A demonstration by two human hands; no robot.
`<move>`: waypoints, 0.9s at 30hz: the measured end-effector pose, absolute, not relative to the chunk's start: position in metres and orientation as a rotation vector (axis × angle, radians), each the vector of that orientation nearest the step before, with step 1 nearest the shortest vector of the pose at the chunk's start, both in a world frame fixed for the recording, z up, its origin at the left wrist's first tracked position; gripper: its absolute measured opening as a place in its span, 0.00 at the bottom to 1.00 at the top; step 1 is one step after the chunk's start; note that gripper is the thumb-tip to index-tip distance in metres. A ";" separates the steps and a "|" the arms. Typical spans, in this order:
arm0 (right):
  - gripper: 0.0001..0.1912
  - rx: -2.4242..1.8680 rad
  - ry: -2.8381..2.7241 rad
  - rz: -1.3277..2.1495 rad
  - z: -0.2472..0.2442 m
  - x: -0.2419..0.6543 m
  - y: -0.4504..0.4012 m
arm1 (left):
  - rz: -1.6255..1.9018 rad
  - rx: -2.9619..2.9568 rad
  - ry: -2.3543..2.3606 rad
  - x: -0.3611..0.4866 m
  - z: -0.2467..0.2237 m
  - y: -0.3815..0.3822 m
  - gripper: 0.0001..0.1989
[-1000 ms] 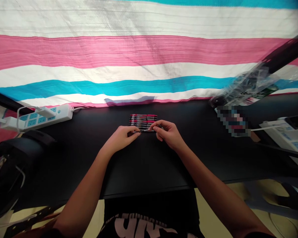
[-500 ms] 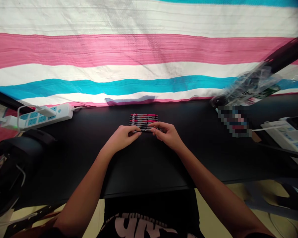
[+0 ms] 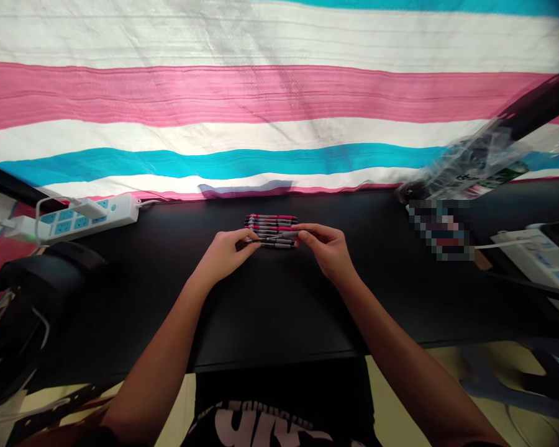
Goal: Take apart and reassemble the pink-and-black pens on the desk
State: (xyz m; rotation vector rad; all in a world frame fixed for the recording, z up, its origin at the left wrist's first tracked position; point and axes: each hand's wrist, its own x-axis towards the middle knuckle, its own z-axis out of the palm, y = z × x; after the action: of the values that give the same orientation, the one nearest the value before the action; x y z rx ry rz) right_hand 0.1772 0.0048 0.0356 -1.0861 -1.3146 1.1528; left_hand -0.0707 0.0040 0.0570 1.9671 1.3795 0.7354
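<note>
Several slim pens (image 3: pixel 271 219), with red, grey and black barrels, lie side by side in a stack of rows on the black table. My right hand (image 3: pixel 327 247) pinches a grey pen (image 3: pixel 286 234) by its right end, and that pen slants slightly across the nearer ones. At the left end of the row, my left hand (image 3: pixel 228 256) has thumb and forefinger closed on the end of a dark pen (image 3: pixel 266 240). Its fingertips hide the tips there. The nearest pen (image 3: pixel 282 246) lies just below, close to both hands.
A white power strip (image 3: pixel 93 217) with plugs stands at the left, beside a black strapped object (image 3: pixel 51 279). On the right are a clear plastic bag (image 3: pixel 470 164), a blurred-out item (image 3: pixel 442 230) and another power strip (image 3: pixel 540 251). A striped sheet (image 3: pixel 261 93) hangs behind.
My right hand has moved right and slightly up, drawing the grey pen's right end away from the row. My left hand has shifted slightly left, uncovering more of the nearest pens.
</note>
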 end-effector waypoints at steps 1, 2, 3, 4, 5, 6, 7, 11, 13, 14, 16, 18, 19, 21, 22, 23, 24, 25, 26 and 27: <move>0.14 -1.071 -1.314 1.158 0.036 0.177 0.005 | 0.752 1.959 1.394 -0.071 0.057 0.004 0.11; 0.13 -1.058 -1.313 1.163 0.036 0.177 0.005 | 0.767 1.950 1.407 -0.072 0.057 0.005 0.11; 0.12 -1.045 -1.310 1.167 0.036 0.177 0.005 | 0.778 1.941 1.416 -0.073 0.057 0.005 0.11; 0.11 -1.031 -1.306 1.171 0.036 0.177 0.005 | 0.783 1.933 1.421 -0.073 0.057 0.005 0.10; 0.10 -1.019 -1.304 1.176 0.036 0.177 0.005 | 0.785 1.927 1.422 -0.073 0.056 0.005 0.10; 0.10 -1.010 -1.305 1.179 0.037 0.176 0.004 | 0.787 1.922 1.424 -0.074 0.056 0.005 0.10; 0.10 -1.002 -1.310 1.177 0.037 0.176 0.004 | 0.789 1.918 1.427 -0.074 0.056 0.006 0.10; 0.12 -0.984 -1.340 1.145 0.039 0.174 0.004 | 0.790 1.916 1.439 -0.073 0.056 0.005 0.11; 0.11 -0.984 -1.342 1.125 0.040 0.174 0.004 | 0.786 1.918 1.434 -0.073 0.057 0.005 0.11; 0.11 -0.988 -1.341 1.114 0.040 0.173 0.004 | 0.784 1.918 1.430 -0.073 0.057 0.005 0.11; 0.10 -0.995 -1.340 1.091 0.040 0.174 0.004 | 0.785 1.920 1.428 -0.073 0.056 0.005 0.11; 0.10 -1.001 -1.348 1.070 0.039 0.175 0.004 | 0.789 1.923 1.429 -0.074 0.056 0.005 0.10; 0.10 -1.000 -1.355 1.063 0.039 0.175 0.005 | 0.793 1.924 1.429 -0.074 0.056 0.005 0.10; 0.10 -0.992 -1.371 1.054 0.037 0.175 0.005 | 0.801 1.928 1.427 -0.074 0.055 0.006 0.10; 0.10 -0.987 -1.380 1.053 0.036 0.176 0.006 | 0.803 1.931 1.424 -0.074 0.055 0.006 0.10; 0.11 -0.984 -1.386 1.054 0.035 0.176 0.006 | 0.806 1.934 1.422 -0.074 0.055 0.006 0.10; 0.11 -0.984 -1.391 1.054 0.034 0.176 0.006 | 0.805 1.938 1.420 -0.073 0.055 0.006 0.10; 0.11 -0.986 -1.395 1.053 0.033 0.176 0.006 | 0.803 1.945 1.420 -0.073 0.055 0.005 0.10; 0.11 -0.986 -1.399 1.051 0.033 0.176 0.007 | 0.798 1.953 1.420 -0.073 0.055 0.005 0.10; 0.11 -0.987 -1.405 1.051 0.033 0.176 0.006 | 0.791 1.963 1.420 -0.073 0.055 0.005 0.09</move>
State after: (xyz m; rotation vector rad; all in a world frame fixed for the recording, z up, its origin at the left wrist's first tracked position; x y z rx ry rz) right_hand 0.1757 0.0065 0.0327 -0.9869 -1.4045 1.0509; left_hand -0.0730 0.0052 0.0554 1.9627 1.4198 0.7907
